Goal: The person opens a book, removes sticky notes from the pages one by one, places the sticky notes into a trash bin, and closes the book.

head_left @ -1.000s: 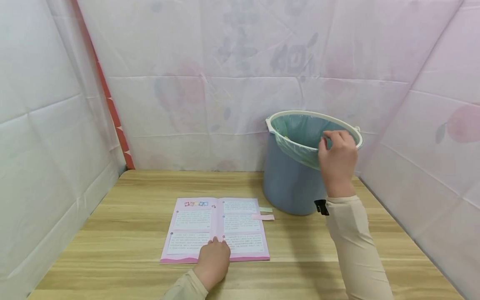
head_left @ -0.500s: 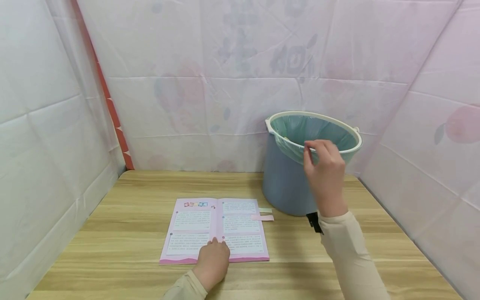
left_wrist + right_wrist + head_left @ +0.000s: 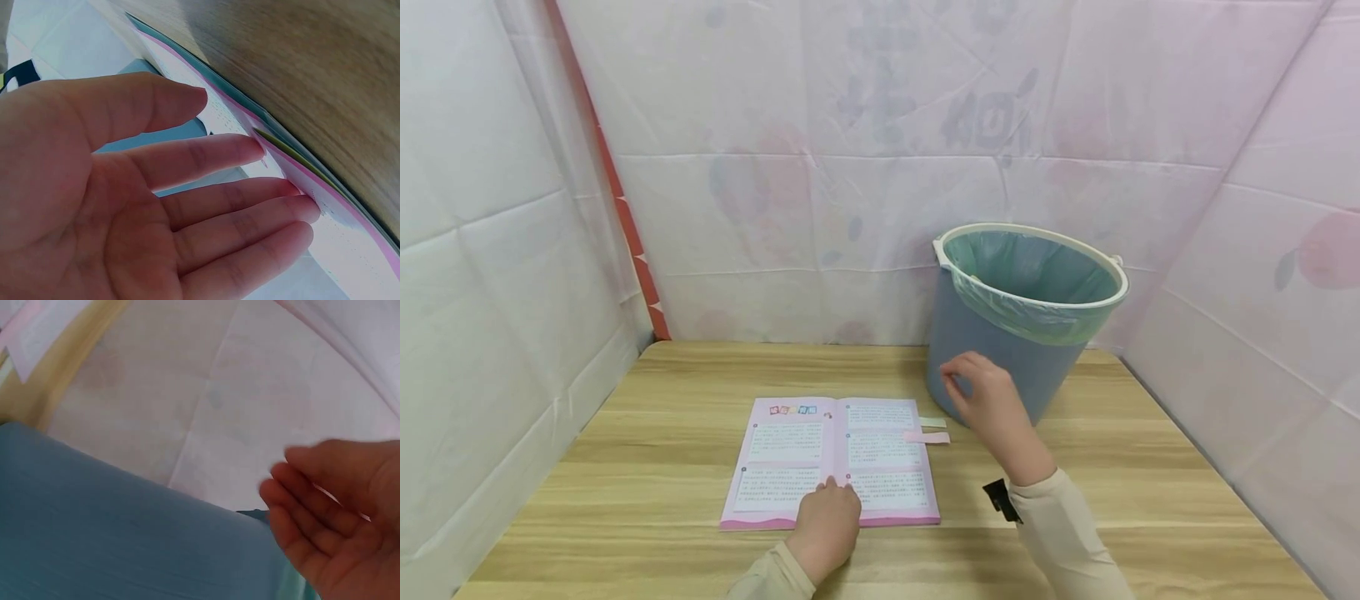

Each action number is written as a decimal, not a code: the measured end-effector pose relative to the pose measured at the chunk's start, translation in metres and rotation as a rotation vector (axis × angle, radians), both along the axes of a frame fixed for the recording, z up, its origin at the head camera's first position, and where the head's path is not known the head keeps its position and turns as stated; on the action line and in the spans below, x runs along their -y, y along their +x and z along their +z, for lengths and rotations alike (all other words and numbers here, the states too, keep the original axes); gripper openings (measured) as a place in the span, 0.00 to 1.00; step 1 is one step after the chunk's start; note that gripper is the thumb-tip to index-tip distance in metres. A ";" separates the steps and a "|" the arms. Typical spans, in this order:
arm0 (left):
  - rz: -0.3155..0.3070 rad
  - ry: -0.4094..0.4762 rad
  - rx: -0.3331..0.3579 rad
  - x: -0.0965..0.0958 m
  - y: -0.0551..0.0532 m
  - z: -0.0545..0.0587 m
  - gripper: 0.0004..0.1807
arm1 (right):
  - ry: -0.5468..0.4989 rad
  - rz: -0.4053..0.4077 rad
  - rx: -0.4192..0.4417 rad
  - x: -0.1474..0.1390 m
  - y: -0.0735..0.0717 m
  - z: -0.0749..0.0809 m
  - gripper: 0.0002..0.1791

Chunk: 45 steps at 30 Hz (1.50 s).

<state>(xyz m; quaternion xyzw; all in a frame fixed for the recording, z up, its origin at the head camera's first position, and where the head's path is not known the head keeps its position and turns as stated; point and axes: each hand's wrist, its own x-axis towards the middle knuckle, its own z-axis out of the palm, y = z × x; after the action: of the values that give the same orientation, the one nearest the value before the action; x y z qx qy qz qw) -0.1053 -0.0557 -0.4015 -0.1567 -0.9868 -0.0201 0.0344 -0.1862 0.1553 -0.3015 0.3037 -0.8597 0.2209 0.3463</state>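
Note:
An open booklet (image 3: 835, 467) with pink-bordered pages of printed text lies on the table. My left hand (image 3: 826, 527) rests its fingertips on the lower edge near the fold; in the left wrist view its fingers (image 3: 231, 209) are fairly straight against the pages. A pink sticky tab (image 3: 928, 437) and a pale green tab (image 3: 932, 422) stick out from the booklet's right edge. My right hand (image 3: 992, 404) hangs in the air to the right of these tabs, overlapping the bin in the head view. In the right wrist view its fingers (image 3: 306, 512) are loosely bent, with nothing between them.
A blue-grey bin (image 3: 1000, 350) with a cream rim and a green bag liner (image 3: 1030, 321) stands at the table's back right. A small yellowish bit shows inside its left side. White patterned cloth (image 3: 880, 167) encloses the wooden table (image 3: 647, 467) at the back and both sides.
My right hand has moved from over the bin's rim down and left, towards the booklet's tabs. The left hand and the booklet have stayed in place.

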 end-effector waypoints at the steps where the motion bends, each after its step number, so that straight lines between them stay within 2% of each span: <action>1: -0.003 -0.001 -0.002 0.000 0.000 0.000 0.16 | 0.033 -0.002 0.044 0.000 -0.001 -0.004 0.09; 5: -0.009 -0.003 -0.003 0.000 -0.001 0.000 0.16 | 0.170 -0.015 0.211 0.000 -0.006 -0.020 0.08; 9: -0.015 -0.002 -0.016 0.000 -0.001 -0.002 0.15 | 0.248 -0.052 0.380 0.000 -0.014 -0.034 0.11; 12: -0.016 0.004 -0.026 0.001 -0.001 -0.003 0.15 | 0.306 -0.097 0.504 0.000 -0.021 -0.045 0.08; 15: -0.017 0.007 -0.025 0.001 -0.002 -0.004 0.15 | 0.349 -0.110 0.577 0.000 -0.028 -0.058 0.08; 20: -0.012 0.005 -0.016 0.001 -0.002 -0.005 0.16 | 0.362 -0.055 0.579 0.002 -0.035 -0.076 0.14; 22: -0.007 0.006 -0.011 0.002 -0.002 -0.006 0.16 | 0.368 -0.044 0.571 0.003 -0.036 -0.081 0.12; 26: -0.006 0.004 -0.016 0.001 -0.003 -0.006 0.15 | 0.386 -0.068 0.577 0.007 -0.038 -0.087 0.12; 34: -0.014 -0.016 -0.052 0.001 -0.004 -0.006 0.15 | 0.408 -0.122 0.541 0.010 -0.036 -0.091 0.10; 45: 0.004 -0.005 -0.041 0.000 -0.004 -0.005 0.14 | 0.404 -0.155 0.485 0.008 -0.037 -0.093 0.10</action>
<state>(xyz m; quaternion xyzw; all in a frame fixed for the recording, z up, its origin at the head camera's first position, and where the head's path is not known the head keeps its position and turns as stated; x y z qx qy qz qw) -0.1091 -0.0554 -0.4067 -0.1550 -0.9863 -0.0142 0.0543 -0.2231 0.1476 -0.3941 0.2387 -0.9641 0.0847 0.0801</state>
